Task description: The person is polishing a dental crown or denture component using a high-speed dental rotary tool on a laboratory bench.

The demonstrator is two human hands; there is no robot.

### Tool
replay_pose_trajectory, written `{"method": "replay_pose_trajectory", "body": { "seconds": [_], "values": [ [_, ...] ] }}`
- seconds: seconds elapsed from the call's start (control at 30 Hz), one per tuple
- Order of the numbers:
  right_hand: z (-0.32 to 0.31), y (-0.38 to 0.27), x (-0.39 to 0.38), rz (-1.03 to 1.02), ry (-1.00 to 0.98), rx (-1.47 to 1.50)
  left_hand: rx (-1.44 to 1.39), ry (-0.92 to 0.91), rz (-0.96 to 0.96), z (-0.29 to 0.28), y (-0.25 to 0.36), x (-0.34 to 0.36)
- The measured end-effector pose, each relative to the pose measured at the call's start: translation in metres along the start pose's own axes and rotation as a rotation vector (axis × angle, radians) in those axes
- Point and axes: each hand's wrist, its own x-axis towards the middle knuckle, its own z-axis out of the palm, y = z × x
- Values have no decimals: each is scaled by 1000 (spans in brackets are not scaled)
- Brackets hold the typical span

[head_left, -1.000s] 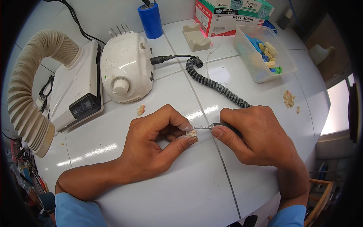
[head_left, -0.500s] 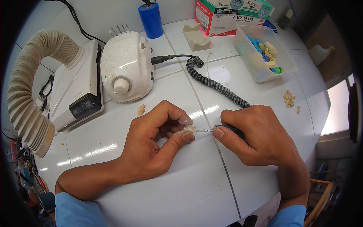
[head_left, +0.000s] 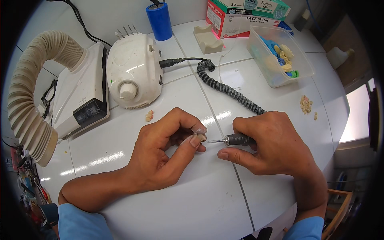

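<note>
Between the thumb and fingertips of my left hand (head_left: 168, 146) is a small cream tooth-shaped piece (head_left: 202, 137), mostly covered by the fingers. White dust marks those fingertips. My right hand (head_left: 276, 144) is wrapped round a dark rotary handpiece (head_left: 239, 139), its thumb held off the body below the nose. A slim tapered bur (head_left: 215, 141) sticks out of the handpiece toward the piece, a short gap apart from it. From behind the right hand a coiled black cord (head_left: 232, 93) runs up to a white control unit (head_left: 134, 72) with a knob.
At left stands a white dust extractor (head_left: 80, 86) with a ribbed hose (head_left: 26, 92). Tooth-shaped pieces lie in a small cluster (head_left: 149, 116) and a pile (head_left: 306, 105). Farther back are a clear plastic tub (head_left: 276, 78), a beige holder (head_left: 209, 42), a blue cylinder (head_left: 160, 24) and mask boxes (head_left: 236, 22).
My right thumb has come off the handpiece nose and dropped lower, baring more of the handpiece. In my left fingers the small piece has turned and is more covered.
</note>
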Motion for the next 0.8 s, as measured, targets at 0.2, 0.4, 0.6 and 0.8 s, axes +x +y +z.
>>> {"method": "replay_pose_trajectory", "body": {
  "seconds": [0.2,0.4,0.6,0.8],
  "values": [
    [1,0,-1,-21,38,1,17,-10,63,0,-5,1],
    [3,1,-1,-19,37,-2,35,12,76,3,-2,3],
    [2,1,0,-8,19,-9,46,10,49,2,-2,3],
    [-4,-2,0,-7,-25,-37,47,41,73,3,-3,5]
  ]
}}
